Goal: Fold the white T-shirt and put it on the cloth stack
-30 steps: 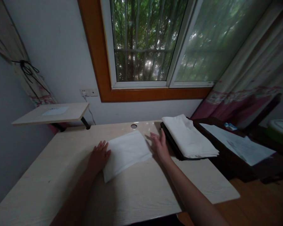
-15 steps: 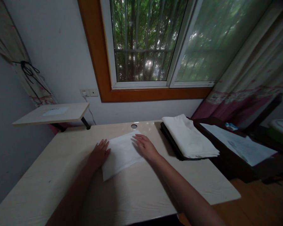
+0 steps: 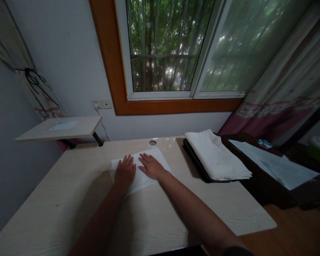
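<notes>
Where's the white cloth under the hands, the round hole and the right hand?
White cloth [image 3: 142,180]: head view, its uncovered near part.
Round hole [image 3: 153,143]: head view, its middle.
Right hand [image 3: 151,167]: head view, back of the hand.

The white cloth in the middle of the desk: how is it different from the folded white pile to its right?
The white cloth looks smaller; the white pile is larger.
The white cloth lies thin and flat, while the white pile is thicker, with layers showing along its near edge.
The white cloth lies directly on the desk; the white pile sits on something black.
Both are white.
</notes>
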Available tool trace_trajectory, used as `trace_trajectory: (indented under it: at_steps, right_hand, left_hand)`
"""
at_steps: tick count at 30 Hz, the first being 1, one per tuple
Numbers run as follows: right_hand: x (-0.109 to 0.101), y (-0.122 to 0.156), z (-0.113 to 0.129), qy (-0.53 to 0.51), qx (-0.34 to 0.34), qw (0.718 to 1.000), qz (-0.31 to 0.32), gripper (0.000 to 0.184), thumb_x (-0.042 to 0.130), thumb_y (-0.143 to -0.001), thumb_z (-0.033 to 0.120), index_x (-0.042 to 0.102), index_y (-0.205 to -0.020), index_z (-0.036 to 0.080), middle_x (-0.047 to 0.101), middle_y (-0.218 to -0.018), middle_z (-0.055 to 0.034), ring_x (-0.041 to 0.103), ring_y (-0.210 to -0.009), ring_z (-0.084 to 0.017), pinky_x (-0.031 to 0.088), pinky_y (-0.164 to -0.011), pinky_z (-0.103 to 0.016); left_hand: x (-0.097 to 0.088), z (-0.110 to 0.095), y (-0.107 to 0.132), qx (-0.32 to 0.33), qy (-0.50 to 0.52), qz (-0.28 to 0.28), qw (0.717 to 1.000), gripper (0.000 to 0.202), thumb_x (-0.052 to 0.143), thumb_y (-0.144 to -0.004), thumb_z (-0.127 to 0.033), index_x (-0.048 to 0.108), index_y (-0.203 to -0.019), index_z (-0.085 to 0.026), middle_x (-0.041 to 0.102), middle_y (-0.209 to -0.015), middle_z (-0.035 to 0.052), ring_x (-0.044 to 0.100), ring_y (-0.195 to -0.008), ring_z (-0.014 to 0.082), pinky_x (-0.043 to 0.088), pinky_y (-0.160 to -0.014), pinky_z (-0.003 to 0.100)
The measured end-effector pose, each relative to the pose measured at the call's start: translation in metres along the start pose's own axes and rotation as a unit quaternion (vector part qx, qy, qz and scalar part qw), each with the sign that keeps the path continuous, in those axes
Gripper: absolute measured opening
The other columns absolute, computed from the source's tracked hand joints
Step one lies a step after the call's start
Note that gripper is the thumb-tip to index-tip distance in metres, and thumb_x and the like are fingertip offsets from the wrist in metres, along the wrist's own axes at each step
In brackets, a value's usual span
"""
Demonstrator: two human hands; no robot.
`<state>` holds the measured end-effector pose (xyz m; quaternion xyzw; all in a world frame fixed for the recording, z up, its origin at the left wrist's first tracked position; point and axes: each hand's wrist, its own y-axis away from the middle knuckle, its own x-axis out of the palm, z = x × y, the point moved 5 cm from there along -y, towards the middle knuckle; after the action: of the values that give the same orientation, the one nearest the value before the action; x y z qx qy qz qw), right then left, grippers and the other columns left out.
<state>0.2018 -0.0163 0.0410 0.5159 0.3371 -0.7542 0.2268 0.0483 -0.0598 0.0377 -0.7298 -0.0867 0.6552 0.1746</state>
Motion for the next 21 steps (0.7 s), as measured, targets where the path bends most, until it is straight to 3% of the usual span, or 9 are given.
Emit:
trace_trajectory:
  at_steps: [3,10,15,21]
  right_hand:
    - [-0.006,0.009,-0.019,0.013,0.030,0.999,-0.001,0.056,0.041,-0.103,0.049,0.048,-0.149,0.017,0.035,-0.160,-0.0127,0.031,-0.149,-0.028,0.027,-0.121,-0.049]
    - [-0.019,0.031,-0.056,0.040,0.106,0.994,0.001,0.058,0.036,-0.104,0.050,0.042,-0.153,0.020,0.028,-0.163,-0.0108,0.024,-0.151,-0.027,0.023,-0.122,-0.049]
    - [-0.021,0.037,-0.055,0.048,0.123,0.991,0.007,0.059,0.035,-0.104,0.050,0.041,-0.153,0.018,0.027,-0.163,-0.0113,0.022,-0.152,-0.027,0.022,-0.122,-0.049]
    - [-0.024,0.048,-0.046,0.078,0.151,0.985,0.014,0.059,0.032,-0.105,0.050,0.039,-0.154,0.018,0.025,-0.164,-0.0099,0.020,-0.153,-0.027,0.019,-0.122,-0.049]
  left_hand:
    - [0.002,0.004,0.005,-0.007,0.006,0.007,1.000,0.053,0.034,-0.100,-0.036,0.050,-0.145,-0.014,0.041,-0.156,0.0158,0.039,-0.145,0.0325,0.030,-0.117,0.054]
    - [-0.005,0.037,0.018,-0.060,-0.009,0.028,0.998,0.056,0.034,-0.100,-0.042,0.046,-0.148,-0.016,0.041,-0.157,0.0176,0.036,-0.147,0.0321,0.021,-0.120,0.058]
    - [-0.006,0.046,0.022,-0.074,-0.022,0.044,0.996,0.056,0.032,-0.100,-0.042,0.047,-0.147,-0.015,0.039,-0.157,0.0172,0.035,-0.147,0.0302,0.024,-0.120,0.057]
    - [-0.004,0.050,0.016,-0.041,-0.064,0.065,0.995,0.056,0.026,-0.102,-0.040,0.044,-0.149,-0.015,0.035,-0.160,0.0144,0.032,-0.149,0.0264,0.022,-0.120,0.056]
